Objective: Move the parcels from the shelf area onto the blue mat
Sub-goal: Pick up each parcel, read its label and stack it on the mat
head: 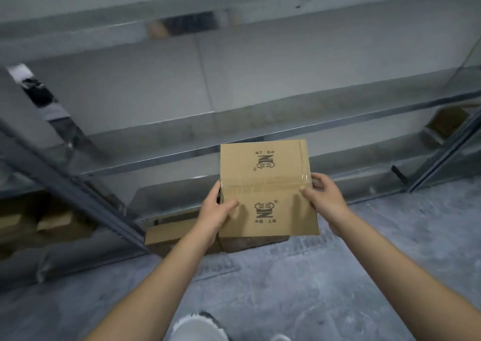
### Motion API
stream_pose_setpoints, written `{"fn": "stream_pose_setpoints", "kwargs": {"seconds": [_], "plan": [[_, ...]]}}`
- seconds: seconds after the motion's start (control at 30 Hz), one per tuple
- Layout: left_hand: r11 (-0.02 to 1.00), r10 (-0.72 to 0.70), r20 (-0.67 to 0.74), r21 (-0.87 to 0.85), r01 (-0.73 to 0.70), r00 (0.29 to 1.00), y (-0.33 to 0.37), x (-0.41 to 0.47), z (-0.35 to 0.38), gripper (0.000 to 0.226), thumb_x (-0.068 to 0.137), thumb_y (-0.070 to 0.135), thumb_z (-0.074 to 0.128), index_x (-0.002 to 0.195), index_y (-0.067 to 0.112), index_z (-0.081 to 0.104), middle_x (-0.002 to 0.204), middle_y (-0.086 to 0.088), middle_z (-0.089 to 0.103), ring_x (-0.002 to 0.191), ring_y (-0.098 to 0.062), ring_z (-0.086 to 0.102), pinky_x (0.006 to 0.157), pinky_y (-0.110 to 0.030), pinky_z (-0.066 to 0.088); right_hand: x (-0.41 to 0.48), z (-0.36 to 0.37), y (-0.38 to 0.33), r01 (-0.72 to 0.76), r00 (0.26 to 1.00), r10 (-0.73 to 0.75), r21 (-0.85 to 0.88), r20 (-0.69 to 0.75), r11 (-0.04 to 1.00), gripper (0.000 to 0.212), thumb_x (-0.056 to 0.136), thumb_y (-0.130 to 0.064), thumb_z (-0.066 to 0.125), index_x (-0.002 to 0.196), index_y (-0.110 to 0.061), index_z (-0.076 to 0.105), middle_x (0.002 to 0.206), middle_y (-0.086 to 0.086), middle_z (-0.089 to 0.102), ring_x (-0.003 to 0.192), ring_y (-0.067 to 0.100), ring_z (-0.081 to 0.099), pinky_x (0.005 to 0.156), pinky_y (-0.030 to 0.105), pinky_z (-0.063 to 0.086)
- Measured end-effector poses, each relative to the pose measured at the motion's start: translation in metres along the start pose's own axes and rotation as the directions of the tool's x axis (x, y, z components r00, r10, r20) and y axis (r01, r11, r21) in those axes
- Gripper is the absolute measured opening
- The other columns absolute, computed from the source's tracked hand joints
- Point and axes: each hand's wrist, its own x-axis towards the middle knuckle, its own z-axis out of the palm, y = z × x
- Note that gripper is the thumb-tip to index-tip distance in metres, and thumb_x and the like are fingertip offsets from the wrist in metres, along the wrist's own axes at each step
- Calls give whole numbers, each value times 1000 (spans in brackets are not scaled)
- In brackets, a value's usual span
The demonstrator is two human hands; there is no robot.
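A brown cardboard parcel (265, 182) with a taped top seam and black printed logos is held in front of me, above the floor and before the grey metal shelf (234, 145). My left hand (216, 210) grips its left side, thumb on top. My right hand (325, 197) grips its right side, thumb on the top face near the tape. Another cardboard parcel (169, 234) lies low at the shelf's foot, partly hidden by the held parcel. The blue mat is not in view.
Shelf levels run across the whole view, with a slanted upright post (78, 197) at the left. More cardboard (52, 223) sits in the left bay and some (447, 124) at the far right. Grey concrete floor (338, 275) lies below; my shoe (197, 327) shows at the bottom.
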Motion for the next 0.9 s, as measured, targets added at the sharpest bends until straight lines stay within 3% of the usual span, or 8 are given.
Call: {"fn": "stream_pose_setpoints", "kwargs": {"seconds": [0.13,0.2,0.33,0.47,0.53,0.6,0.77,0.9], "plan": [[1000,-15,-148,-11,13,989,-24,-25,-72,74,83,3,67,145,35,42,128,6,62,103,-9,60,62,-14,47,-15,66,-16,29,988,-14,-94,151,995,53,86,-8,63,135,-19,47,135,4,48,110,20,54,87,39,53],[1000,-22,-214,-24,17,977,-39,-38,-112,81,81,1,65,147,40,38,126,5,62,99,-12,61,59,-14,48,-26,104,-27,78,976,-46,-146,212,986,54,85,-4,63,134,-20,47,135,6,47,115,21,52,92,41,51],[998,-49,-358,-45,35,932,-80,-68,-201,84,79,3,66,147,43,35,124,10,60,113,-16,55,83,-29,48,-57,196,-53,216,930,-132,-219,343,952,57,82,-6,70,134,-19,49,133,4,49,117,17,50,99,40,47],[996,-72,-484,-87,34,872,-139,-117,-307,87,77,3,70,145,45,35,109,25,57,113,-12,53,75,-19,45,-110,319,-71,336,857,-199,-222,475,915,53,81,-5,72,129,-16,53,128,6,54,113,17,52,99,38,47],[995,-90,-519,-90,50,850,-157,-137,-347,88,76,6,69,143,51,33,110,26,55,113,-12,51,80,-26,45,-132,363,-76,366,827,-215,-208,519,907,50,80,-6,73,126,-15,55,124,4,56,111,17,54,97,38,48],[990,-125,-575,-124,65,808,-182,-167,-403,87,77,8,69,142,54,32,114,21,55,113,-12,50,82,-30,45,-164,430,-78,425,767,-235,-199,597,883,49,80,-7,73,125,-17,56,121,2,56,109,16,54,94,37,49],[968,-222,-741,-244,54,634,-234,-242,-522,91,77,7,67,147,49,28,109,20,57,101,-4,54,74,-20,43,-246,582,-88,517,605,-279,-102,746,850,47,82,-11,72,126,-20,56,120,1,58,94,9,55,75,27,47],[948,-287,-807,-316,34,516,-266,-294,-587,89,77,4,67,147,45,31,105,28,57,103,-2,55,85,-24,45,-303,679,-92,522,470,-224,-64,854,851,53,81,-5,72,130,-17,55,126,7,59,105,19,59,71,24,48]]}}
